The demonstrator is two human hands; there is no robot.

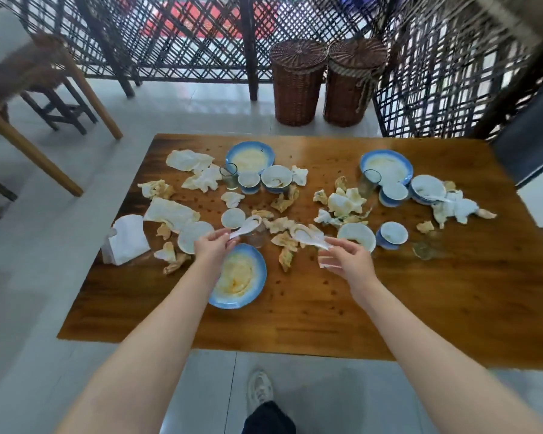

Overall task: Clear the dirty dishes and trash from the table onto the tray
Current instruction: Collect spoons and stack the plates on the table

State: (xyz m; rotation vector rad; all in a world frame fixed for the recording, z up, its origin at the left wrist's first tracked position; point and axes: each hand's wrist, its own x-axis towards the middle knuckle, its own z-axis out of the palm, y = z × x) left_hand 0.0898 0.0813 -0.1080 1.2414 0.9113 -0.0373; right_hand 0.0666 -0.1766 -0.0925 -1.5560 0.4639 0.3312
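Left hand [213, 245] pinches a white spoon [245, 226] and right hand [348, 261] a second spoon [311, 237], apart beside the dirty plate [242, 277] (apparently gathering cutlery for stacking).

Wooden table [389, 292] supports blue-rimmed plates [251, 156], small bowls [276, 178], drinking glasses [229, 175] and scattered crumpled napkins [190, 159]. A white paper packet [127, 239] stands at its left edge.

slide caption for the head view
Left hand holds one spoon, right hand another spoon, over a table of dirty dishes.
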